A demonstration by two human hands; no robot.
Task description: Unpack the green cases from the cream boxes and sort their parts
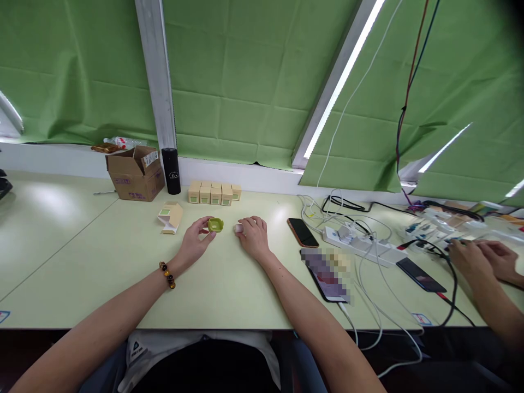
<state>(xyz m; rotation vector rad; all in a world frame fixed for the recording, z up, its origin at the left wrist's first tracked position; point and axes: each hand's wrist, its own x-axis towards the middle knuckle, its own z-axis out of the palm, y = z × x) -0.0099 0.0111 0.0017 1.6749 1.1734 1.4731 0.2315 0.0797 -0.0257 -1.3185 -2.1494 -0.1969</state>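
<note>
A small green scalloped cup or dish [215,225] is pinched at its left rim between the thumb and fingers of my left hand [197,240], just above the table. To its right, my right hand [254,236] rests low at the table with its fingertips on a small whitish piece [238,228], whose kind I cannot make out. Left of my left hand lies an opened small carton [170,217] with its flaps out. Behind both hands stands a row of several small tan cartons [210,194] with green labels.
A cardboard box [135,173] and a black tumbler [171,171] stand at the back left. On the right are a phone [302,232], a tablet-like screen [327,275], a white power strip [362,245], tangled cables and another phone [420,274]. Another person's hands [483,256] work at far right.
</note>
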